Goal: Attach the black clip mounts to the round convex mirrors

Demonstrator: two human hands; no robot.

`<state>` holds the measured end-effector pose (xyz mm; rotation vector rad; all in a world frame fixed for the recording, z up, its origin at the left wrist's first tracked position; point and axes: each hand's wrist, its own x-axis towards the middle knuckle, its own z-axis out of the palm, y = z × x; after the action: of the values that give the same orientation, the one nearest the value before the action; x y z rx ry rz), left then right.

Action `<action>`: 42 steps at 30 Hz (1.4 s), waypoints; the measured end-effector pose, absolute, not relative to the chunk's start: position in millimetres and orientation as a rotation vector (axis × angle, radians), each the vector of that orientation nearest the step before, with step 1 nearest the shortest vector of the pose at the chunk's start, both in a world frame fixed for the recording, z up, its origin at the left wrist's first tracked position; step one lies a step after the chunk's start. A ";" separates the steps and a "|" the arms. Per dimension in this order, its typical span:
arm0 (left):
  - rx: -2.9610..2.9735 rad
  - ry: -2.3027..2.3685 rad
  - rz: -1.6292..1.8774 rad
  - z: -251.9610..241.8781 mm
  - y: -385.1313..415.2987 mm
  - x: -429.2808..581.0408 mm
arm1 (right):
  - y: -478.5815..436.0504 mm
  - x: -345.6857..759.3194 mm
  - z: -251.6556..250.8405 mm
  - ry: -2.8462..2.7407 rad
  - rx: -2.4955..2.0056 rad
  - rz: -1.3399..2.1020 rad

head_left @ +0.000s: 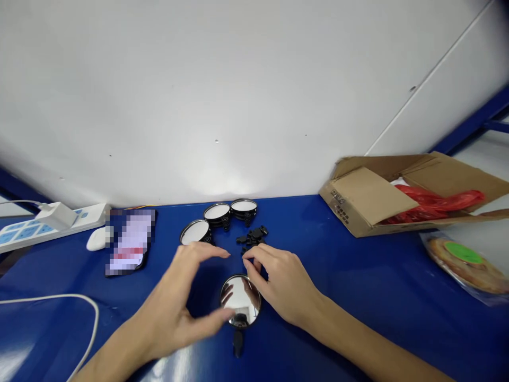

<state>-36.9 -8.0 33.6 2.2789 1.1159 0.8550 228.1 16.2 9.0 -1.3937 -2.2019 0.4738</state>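
Observation:
A small round mirror (239,300) with a black stem lies on the blue table (358,276) between my hands. My left hand (181,297) arches beside it with fingers spread, its thumb touching the mirror's lower left rim. My right hand (278,281) rests at the mirror's upper right edge, fingers curled and pinched at the rim; whether a small piece sits in the fingertips is hidden. Just beyond lie a heap of small black parts (252,236) and three more round mirrors (218,213).
An open cardboard box (369,204) with a red plastic bag stands at the right. A bagged round object (467,262) lies by the right edge. A phone (129,241), a white mouse (96,240), a power strip (47,223) and a white cable (79,302) are on the left.

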 end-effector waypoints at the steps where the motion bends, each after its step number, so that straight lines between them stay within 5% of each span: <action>1: 2.271 1.065 0.724 33.3 -12.0 -32.7 | 16.2 229.1 9.4 -2.201 -1.398 0.457; 12: 2.042 1.016 0.401 22.5 -18.7 -25.0 | 11.9 229.0 4.2 -2.158 -1.346 0.409; 24: 1.379 1.117 0.979 18.6 -13.5 -13.3 | 2.1 227.4 28.8 -2.177 -1.093 0.665; 42: 1.328 1.184 1.529 30.6 -19.4 -4.7 | -22.2 206.1 5.0 -2.253 -0.948 0.383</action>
<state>-4.7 -19.4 30.6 1.3277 1.1845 1.5286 206.1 -22.2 5.0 -0.9480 -2.2533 0.3833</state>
